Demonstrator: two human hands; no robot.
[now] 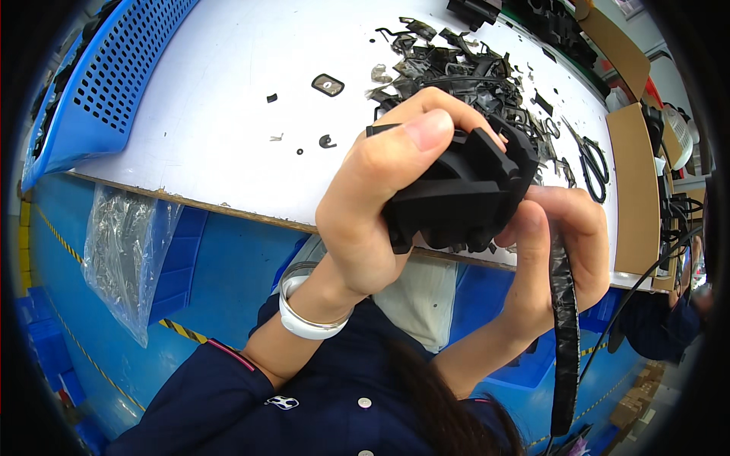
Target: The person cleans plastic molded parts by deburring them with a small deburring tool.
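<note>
My left hand (372, 182) is wrapped round a matte black molded plastic part (464, 190), held up over the near edge of the table. The part has angular ribs and a recess. On its right side, the closed fingers of my right hand (559, 243) pinch close against it. From that hand a long, shiny black strip (564, 334) hangs down past the wrist. The pinched end of the strip is hidden by the fingers, and I cannot tell whether it joins the part.
Past my hands lies a heap of black plastic scraps (464, 76) on the white table (236, 99). Black scissors (593, 163) are at the right beside a cardboard box (637, 197). A blue perforated basket (114, 83) stands left. An oval plate (328, 85) and small bits lie around.
</note>
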